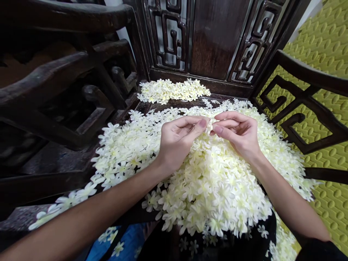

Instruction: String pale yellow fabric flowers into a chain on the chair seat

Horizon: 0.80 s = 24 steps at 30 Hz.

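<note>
My left hand and my right hand meet above a big heap of white artificial flowers. Both are closed, thumbs against fingertips, pinching a small white flower between them. The fingers cover much of it, so I cannot tell whether it is one blossom or several stacked. Loose five-petalled flowers with pale yellow centres spread over the dark wooden seat beneath my hands and spill over its front edge.
A separate pile of yellower flowers lies at the carved chair back. Dark wooden armrests stand left and right. Yellow textured padding is on the right, and a blue bag or cloth with some flowers lies below.
</note>
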### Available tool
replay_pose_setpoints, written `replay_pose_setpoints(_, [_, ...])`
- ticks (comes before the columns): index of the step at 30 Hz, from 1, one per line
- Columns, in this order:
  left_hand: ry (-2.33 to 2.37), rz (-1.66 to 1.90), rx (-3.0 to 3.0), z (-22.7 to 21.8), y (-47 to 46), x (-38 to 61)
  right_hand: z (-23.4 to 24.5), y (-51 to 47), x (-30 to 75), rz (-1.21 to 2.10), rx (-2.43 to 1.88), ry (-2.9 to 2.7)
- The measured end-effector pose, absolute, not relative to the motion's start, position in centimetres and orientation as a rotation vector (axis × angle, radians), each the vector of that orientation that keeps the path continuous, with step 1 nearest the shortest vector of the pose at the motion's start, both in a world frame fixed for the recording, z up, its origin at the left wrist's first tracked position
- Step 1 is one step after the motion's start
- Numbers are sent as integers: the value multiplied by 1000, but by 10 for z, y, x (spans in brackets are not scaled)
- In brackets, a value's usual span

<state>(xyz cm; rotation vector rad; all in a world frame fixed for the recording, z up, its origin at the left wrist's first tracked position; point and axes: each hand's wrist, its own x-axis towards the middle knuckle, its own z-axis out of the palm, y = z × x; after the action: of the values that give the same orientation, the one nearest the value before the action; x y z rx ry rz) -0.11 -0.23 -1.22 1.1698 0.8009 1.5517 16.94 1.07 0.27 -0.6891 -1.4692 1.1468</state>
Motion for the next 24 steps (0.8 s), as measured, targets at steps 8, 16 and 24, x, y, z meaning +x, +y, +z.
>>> replay_pose_setpoints(8, [831,1565,1203,-11,-2,-2,3,11,170,1142,-719,-1463])
replay_pose_setpoints(16, [840,1534,1159,-12,3,-6,2,13,172,1054,-769,-1440])
replay_pose_setpoints(24, [882,1630,1203,-8,3,-8,4,22,176,983,-783,-1322])
